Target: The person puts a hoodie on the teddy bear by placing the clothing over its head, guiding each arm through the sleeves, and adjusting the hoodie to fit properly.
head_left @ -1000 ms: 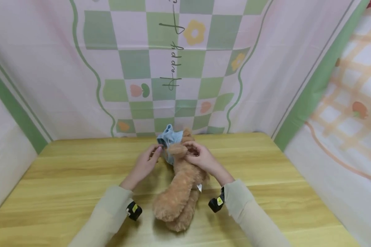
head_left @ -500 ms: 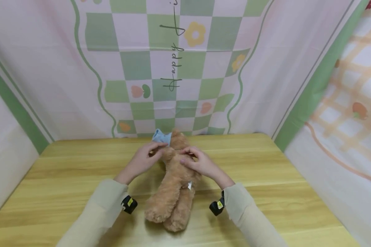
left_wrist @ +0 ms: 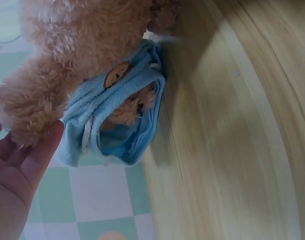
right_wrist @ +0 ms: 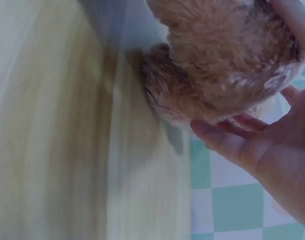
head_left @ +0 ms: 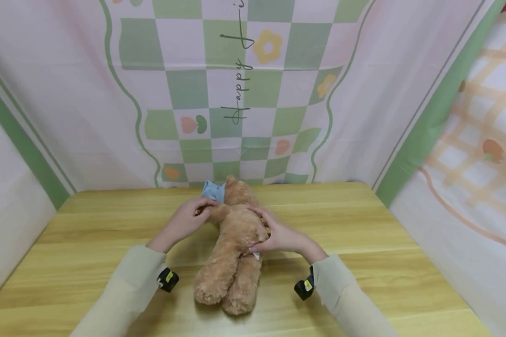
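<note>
A brown plush toy (head_left: pixel 238 229) lies along the table, its legs toward the near edge and its head (head_left: pixel 239 192) toward the back wall. Light blue cloth (head_left: pixel 213 191) sits at the left of the head; the left wrist view shows this blue cloth (left_wrist: pixel 100 102) with a brown oval patch and a fold around some fur. My left hand (head_left: pixel 188 216) pinches the end of the toy's outstretched arm (left_wrist: pixel 35 100). On the other side, my right hand (head_left: pixel 280 234) grips the toy's body, thumb low near a white tag (head_left: pixel 256 255) and fingers at its flank.
The wooden table (head_left: pixel 109 224) ends at a patterned cloth wall (head_left: pixel 236 93) close behind the toy's head. More cloth hangs at the left and right sides. A black wrist camera (head_left: pixel 167 279) hangs under the left cuff, another wrist camera (head_left: pixel 304 289) under the right.
The toy has turned and shifted left, so its body lies flatter and the blue cloth shows less. My left hand has moved left onto its arm; my right hand has slid lower on the body.
</note>
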A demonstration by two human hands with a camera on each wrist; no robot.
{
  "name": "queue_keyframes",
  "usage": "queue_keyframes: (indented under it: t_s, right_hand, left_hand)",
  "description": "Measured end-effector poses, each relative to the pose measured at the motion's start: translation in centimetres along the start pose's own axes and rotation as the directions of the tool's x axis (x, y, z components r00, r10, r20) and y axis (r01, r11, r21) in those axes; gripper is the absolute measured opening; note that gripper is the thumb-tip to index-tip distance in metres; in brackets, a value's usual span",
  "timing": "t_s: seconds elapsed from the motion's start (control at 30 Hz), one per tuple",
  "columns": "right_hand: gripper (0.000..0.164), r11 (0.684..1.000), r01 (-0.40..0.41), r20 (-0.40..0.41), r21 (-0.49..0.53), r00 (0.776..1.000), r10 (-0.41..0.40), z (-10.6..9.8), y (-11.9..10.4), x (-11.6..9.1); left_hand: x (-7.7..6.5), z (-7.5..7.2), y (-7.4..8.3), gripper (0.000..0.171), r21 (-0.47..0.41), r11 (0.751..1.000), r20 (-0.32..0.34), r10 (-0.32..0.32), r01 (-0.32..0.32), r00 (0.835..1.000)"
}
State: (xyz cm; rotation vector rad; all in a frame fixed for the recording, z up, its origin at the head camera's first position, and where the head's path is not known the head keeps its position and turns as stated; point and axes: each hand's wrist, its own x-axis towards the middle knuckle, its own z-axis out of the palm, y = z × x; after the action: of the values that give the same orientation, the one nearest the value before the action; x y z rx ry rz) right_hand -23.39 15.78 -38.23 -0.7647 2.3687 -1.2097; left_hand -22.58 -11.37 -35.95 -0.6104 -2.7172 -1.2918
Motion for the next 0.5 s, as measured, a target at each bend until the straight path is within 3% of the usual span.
queue_keyframes:
  t_s: [0.1,0.23,0.37,0.5]
  right_hand:
    - [0.097,0.998,-0.002,-0.015,0.065,1.0,0.003,0.4,0.3,0.0]
    - [0.082,0.997,0.023,-0.116,0.072,0.993,-0.014,1.0,0.3,0.2]
    - [0.071,0.999,0.032,-0.237,0.021,0.971,-0.026,1.2,-0.1,0.5]
    - [0.063,0.997,0.032,-0.307,-0.066,0.95,-0.051,1.1,-0.8,0.7]
  left_hand:
    - [0.1,0.3,-0.3,0.026,0.033,0.999,-0.003,0.0,0.0,1.0]
    - [0.1,0.8,-1.0,0.031,0.072,0.997,-0.014,-0.003,0.004,1.0]
    - [-0.1,1.2,-1.7,0.037,0.108,0.992,0.004,0.058,-0.059,0.998]
    - [-0.2,1.8,-2.3,0.038,0.132,0.984,0.043,0.113,-0.117,0.993]
